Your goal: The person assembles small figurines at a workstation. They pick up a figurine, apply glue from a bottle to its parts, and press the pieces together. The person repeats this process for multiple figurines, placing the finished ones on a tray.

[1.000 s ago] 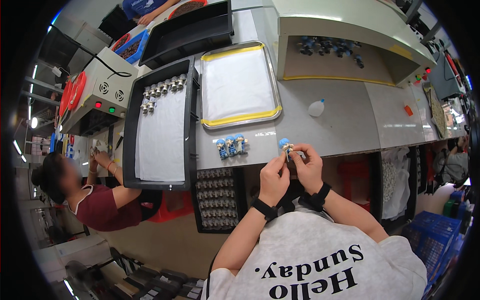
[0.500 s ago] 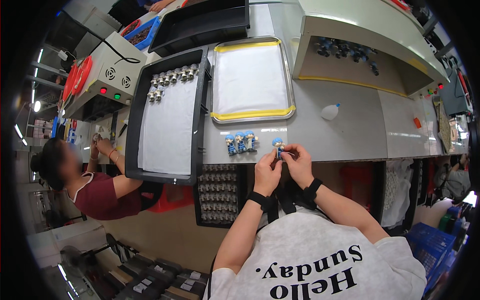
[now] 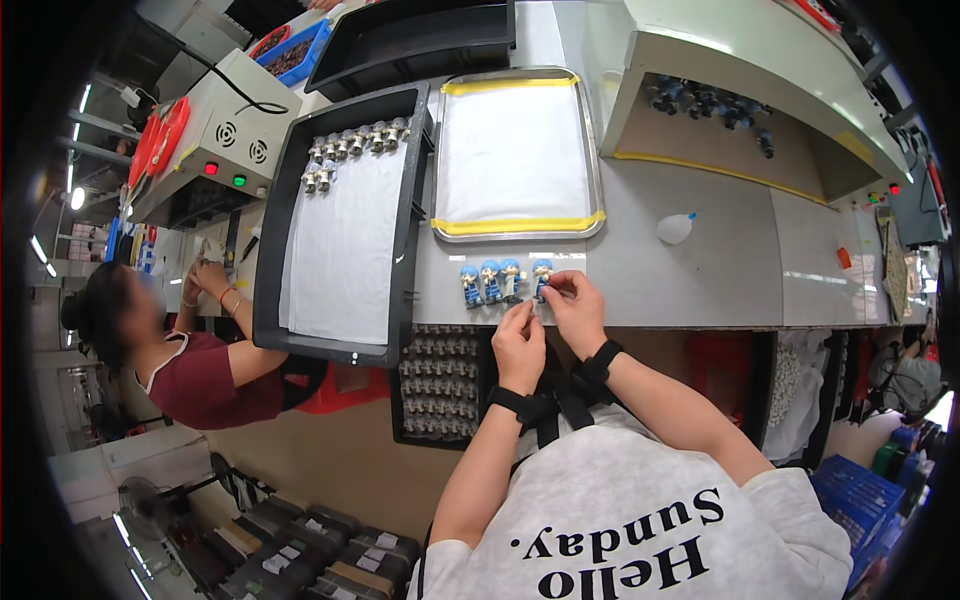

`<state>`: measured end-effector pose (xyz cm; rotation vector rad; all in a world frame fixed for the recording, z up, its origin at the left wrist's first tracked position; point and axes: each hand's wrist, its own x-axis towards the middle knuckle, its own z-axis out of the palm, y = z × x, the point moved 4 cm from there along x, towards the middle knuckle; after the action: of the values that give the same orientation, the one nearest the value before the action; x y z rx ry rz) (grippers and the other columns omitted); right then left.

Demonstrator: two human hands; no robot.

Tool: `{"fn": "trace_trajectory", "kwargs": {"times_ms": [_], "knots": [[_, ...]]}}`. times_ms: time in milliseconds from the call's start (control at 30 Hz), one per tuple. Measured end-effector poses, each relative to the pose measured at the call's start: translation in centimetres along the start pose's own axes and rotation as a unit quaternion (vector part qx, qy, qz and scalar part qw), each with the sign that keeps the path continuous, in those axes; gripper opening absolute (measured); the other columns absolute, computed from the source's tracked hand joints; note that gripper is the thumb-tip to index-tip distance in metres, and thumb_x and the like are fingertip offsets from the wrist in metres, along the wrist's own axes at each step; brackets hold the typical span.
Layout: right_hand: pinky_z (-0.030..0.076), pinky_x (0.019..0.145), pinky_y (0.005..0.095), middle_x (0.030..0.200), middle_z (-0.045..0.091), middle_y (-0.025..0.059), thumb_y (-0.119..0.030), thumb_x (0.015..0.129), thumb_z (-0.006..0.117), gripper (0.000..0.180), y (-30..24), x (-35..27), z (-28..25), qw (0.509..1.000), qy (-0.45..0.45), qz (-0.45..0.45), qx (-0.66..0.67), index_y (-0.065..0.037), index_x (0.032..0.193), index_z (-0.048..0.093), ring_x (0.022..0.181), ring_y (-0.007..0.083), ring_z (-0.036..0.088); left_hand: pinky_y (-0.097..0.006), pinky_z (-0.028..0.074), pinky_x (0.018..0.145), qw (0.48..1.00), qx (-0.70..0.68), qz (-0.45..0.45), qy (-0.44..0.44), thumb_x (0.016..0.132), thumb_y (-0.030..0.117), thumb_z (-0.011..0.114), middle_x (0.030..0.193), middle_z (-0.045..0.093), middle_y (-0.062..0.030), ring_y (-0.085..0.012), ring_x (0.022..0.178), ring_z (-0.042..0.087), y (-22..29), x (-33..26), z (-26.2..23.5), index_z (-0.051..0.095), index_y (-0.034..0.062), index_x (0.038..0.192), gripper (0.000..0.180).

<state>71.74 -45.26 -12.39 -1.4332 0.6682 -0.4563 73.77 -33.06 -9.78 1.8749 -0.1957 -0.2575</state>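
A small blue-haired figurine (image 3: 542, 272) stands near the table's front edge, pinched between the thumb and fingers of my right hand (image 3: 578, 312). Just below and left of it is my left hand (image 3: 518, 350), its fingertips drawn together; what they hold, if anything, is too small to make out. Three similar figurines, the middle one (image 3: 490, 282) among them, stand in a row to the left. Behind them lies a metal tray (image 3: 597, 175) lined with white sheet and yellow tape.
On the left, a black tray (image 3: 268, 260) carries several small pale figures on white paper. A white squeeze bottle (image 3: 675, 229) sits to the right, before an open-fronted cabinet (image 3: 620, 110) with more figures inside. A co-worker (image 3: 200, 370) sits at far left. Figures fill a lower crate (image 3: 400, 400).
My right hand has moved left with the figurine, bringing it closer to the row. The left hand has dropped slightly and come away from it. The whole view has shifted a little.
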Motion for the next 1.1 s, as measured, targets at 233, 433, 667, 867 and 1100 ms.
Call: {"fn": "trace_trajectory", "kwargs": {"times_ms": [233, 433, 667, 867, 1100], "knots": [[0.052, 0.07, 0.0292, 0.092, 0.067, 0.0134, -0.004, 0.082, 0.061, 0.02, -2.6, -1.4, -2.3, 0.992, -0.051, -0.051, -0.106, 0.0, 0.101, 0.062, 0.079, 0.022, 0.065, -0.026, 0.048, 0.062, 0.994, 0.067, 0.026, -0.079, 0.085, 0.008, 0.06, 0.089, 0.064, -0.0137, -0.0166, 0.067, 0.06, 1.5, -1.2, -0.3, 0.063, -0.0051, 0.105, 0.025], [0.051, 0.062, 0.0251, 0.091, 0.065, 0.009, -0.006, 0.082, 0.062, 0.017, -4.5, -2.8, -14.8, 0.993, 0.042, -0.048, -0.103, -0.001, 0.098, 0.064, 0.078, 0.0134, 0.063, -0.022, 0.049, 0.067, 0.971, -0.047, -0.097, -0.212, 0.089, 0.01, 0.059, 0.085, 0.067, -0.0076, -0.0099, 0.073, 0.06, 4.6, -2.6, 2.9, 0.062, -0.0054, 0.108, 0.025], [0.051, 0.059, 0.0277, 0.084, 0.067, 0.0118, -0.005, 0.081, 0.06, 0.018, -10.0, 10.3, -30.1, 0.918, 0.22, -0.183, -0.273, -0.002, 0.098, 0.064, 0.073, 0.0185, 0.064, -0.022, 0.047, 0.065, 0.969, 0.005, -0.041, -0.242, 0.087, 0.006, 0.06, 0.083, 0.066, -0.0089, -0.0103, 0.071, 0.06, 8.5, -3.1, 6.8, 0.063, -0.0055, 0.106, 0.023], [0.051, 0.072, 0.0371, 0.097, 0.065, 0.0147, -0.009, 0.082, 0.059, 0.026, -11.1, 29.2, -35.3, 0.881, 0.18, -0.203, -0.388, -0.001, 0.106, 0.061, 0.082, 0.0258, 0.063, -0.022, 0.049, 0.069, 0.975, 0.043, -0.078, -0.205, 0.087, 0.002, 0.057, 0.088, 0.066, -0.0105, -0.0124, 0.077, 0.062, 7.9, -4.8, 7.2, 0.061, -0.0064, 0.108, 0.023], [0.051, 0.071, 0.0355, 0.093, 0.065, 0.0129, -0.011, 0.083, 0.059, 0.026, -6.5, 40.5, -38.8, 0.818, 0.123, -0.088, -0.555, -0.002, 0.107, 0.061, 0.079, 0.0245, 0.063, -0.024, 0.046, 0.06, 0.982, 0.101, -0.134, -0.087, 0.084, 0.007, 0.064, 0.08, 0.065, -0.0109, -0.0142, 0.066, 0.06, 4.7, -7.5, 5.6, 0.065, -0.0028, 0.103, 0.021]]}}
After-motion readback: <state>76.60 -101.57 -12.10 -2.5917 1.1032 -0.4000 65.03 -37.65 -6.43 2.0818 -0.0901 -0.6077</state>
